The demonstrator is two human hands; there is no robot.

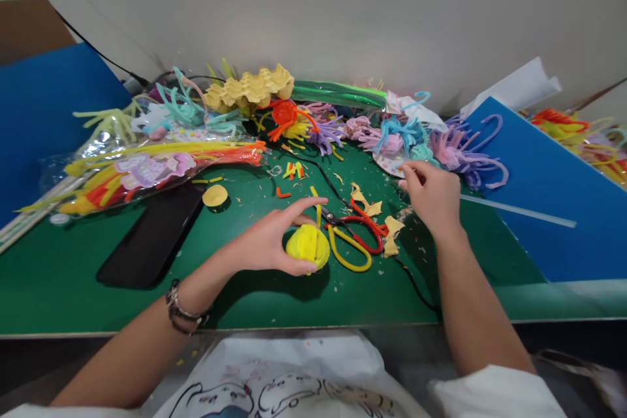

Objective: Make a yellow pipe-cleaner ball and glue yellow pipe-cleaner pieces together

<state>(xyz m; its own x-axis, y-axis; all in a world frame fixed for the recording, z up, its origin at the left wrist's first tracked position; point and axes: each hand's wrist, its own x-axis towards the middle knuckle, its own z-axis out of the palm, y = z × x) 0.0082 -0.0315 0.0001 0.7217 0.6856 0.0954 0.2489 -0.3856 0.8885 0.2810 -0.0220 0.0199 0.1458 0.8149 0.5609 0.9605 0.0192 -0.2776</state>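
My left hand (pixel 272 241) curls its thumb and fingers around a rounded yellow fuzzy piece (pixel 307 247), which looks wrapped in pipe cleaner, just above the table. My right hand (pixel 431 196) is closed in a pinch near a pale speckled disc (pixel 389 162); what sits between the fingertips is too small to make out. A translucent stick (pixel 519 210) juts out to the right from behind that hand. Between the hands lie red-handled scissors (pixel 365 235), a bent yellow pipe cleaner (pixel 351 268) and torn bits of egg carton (pixel 392 235).
A black phone (pixel 151 235) and a small carton cup (pixel 215 195) lie left on the green table (pixel 235 307). Bagged pipe cleaners (pixel 157 173), an egg carton (pixel 252 86) and coloured bundles line the back. Blue panels (pixel 529 196) flank the sides; a black cord (pixel 416 284) runs front right.
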